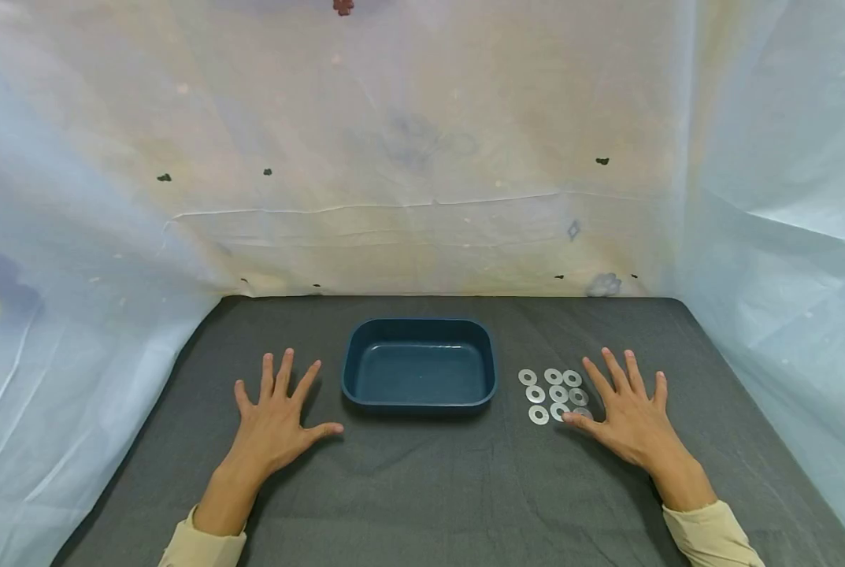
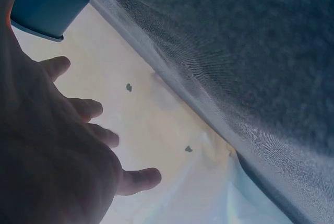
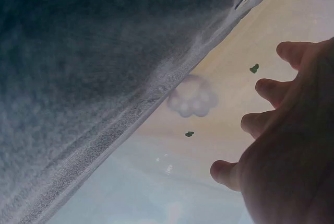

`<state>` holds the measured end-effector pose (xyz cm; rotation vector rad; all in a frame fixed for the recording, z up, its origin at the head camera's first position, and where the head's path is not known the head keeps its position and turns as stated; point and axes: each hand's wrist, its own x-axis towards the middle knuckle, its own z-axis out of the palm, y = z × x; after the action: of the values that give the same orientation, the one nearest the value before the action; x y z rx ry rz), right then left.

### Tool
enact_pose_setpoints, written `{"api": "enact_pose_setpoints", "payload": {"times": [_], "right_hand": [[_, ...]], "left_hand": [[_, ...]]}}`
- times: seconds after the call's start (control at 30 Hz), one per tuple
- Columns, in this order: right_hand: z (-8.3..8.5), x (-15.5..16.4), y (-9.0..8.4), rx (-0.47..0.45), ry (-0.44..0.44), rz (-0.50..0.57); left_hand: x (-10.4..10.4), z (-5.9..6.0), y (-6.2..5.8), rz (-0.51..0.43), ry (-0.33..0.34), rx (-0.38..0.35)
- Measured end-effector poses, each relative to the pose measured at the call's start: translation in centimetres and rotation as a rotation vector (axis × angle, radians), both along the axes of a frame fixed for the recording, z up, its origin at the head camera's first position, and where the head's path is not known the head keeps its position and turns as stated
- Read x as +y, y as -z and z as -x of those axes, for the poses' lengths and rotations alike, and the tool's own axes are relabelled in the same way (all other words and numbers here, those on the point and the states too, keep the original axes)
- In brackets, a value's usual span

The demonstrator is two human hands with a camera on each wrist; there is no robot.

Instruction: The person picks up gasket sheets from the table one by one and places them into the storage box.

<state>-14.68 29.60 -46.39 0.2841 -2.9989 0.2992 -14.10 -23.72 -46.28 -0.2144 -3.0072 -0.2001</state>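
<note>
Both hands lie flat and spread on the dark table [image 1: 422,488], holding nothing, so this reads as the starting pose with no washer picked up yet. The left hand [image 1: 276,421] rests palm down, fingers fanned, just left of the blue tray [image 1: 420,327], apart from it. The right hand [image 1: 624,413] rests palm down too, its grip wide and empty.

The washers [image 1: 554,394] sit in a tidy block of about 3 rows between the tray and the right hand; I count 9 or so, though the thumb covers part of the nearest row. The right thumb tip lies on or just against the washer at the block's lower right; the other fingers lie to the right of the block. The tray looks empty.

By my judgement the next move calls for the right hand to lift, curl thumb and forefinger, and pinch 1 thin flat washer off the cloth, which may need a fingernail edge or a slide.
</note>
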Motion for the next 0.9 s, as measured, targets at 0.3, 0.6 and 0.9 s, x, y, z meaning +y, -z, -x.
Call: {"api": "enact_pose_setpoints", "payload": {"times": [0.3, 0.6, 0.9], "right_hand": [[-0.1, 0.0, -0.2, -0.005, -0.005, -0.007], [-0.2, 0.2, -0.3, -0.022, -0.028, -0.028], [-0.5, 0.5, -0.6, -0.034, -0.116, 0.106]], "left_hand": [[-0.2, 0.1, 0.3, 0.025, 0.008, 0.024], [-0.3, 0.0, 0.4, 0.002, 0.025, 0.003], [1.6, 0.0, -0.5, -0.609, 0.114, -0.033]]}}
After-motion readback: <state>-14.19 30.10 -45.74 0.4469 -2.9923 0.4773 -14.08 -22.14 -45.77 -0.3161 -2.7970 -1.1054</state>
